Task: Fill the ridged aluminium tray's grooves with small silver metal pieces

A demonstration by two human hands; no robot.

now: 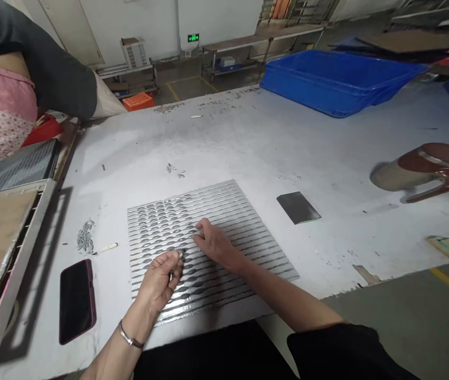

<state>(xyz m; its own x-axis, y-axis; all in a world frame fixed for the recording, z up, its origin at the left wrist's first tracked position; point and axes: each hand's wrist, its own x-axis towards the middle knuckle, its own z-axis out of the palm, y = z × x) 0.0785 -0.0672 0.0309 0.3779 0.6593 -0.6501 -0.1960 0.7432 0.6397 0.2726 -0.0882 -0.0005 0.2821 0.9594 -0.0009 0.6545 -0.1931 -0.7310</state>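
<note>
A flat silvery sheet with dark parallel strips lies on the table before me. Rows of small dark leaf-shaped pieces cover its left half. Over the lower left of the sheet, my left hand is closed, pinching a small dark piece at the fingertips; its exact shape is partly hidden. My right hand rests near the sheet's middle, at the edge of the filled rows. Its thumb and forefinger are bent close together, and whatever they hold is too small to make out.
Left of the sheet lie a pile of grey pieces, a small knife and a phone. A dark square pad, brown-lidded jug and blue bin stand rightward. Another person leans in at left, beside a cardboard-filled tray.
</note>
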